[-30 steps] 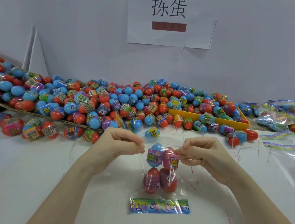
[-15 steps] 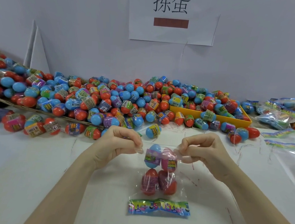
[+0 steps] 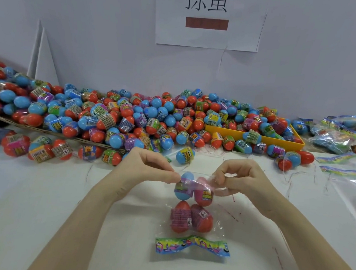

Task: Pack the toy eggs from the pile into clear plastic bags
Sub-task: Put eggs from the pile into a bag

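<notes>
Now my left hand [image 3: 146, 168] and right hand [image 3: 239, 178] each pinch the mouth of the clear bag [image 3: 193, 200], drawing it taut, I judge, to seal the four toy eggs [image 3: 190, 208] inside; its printed header [image 3: 193, 245] lies on the table [image 3: 40, 198], with the pile [image 3: 131, 118] beyond.

I see my left hand [image 3: 149, 168] at ten o'clock, fingers curled, pinching. My right hand [image 3: 241, 178] mirrors it at two o'clock.
</notes>
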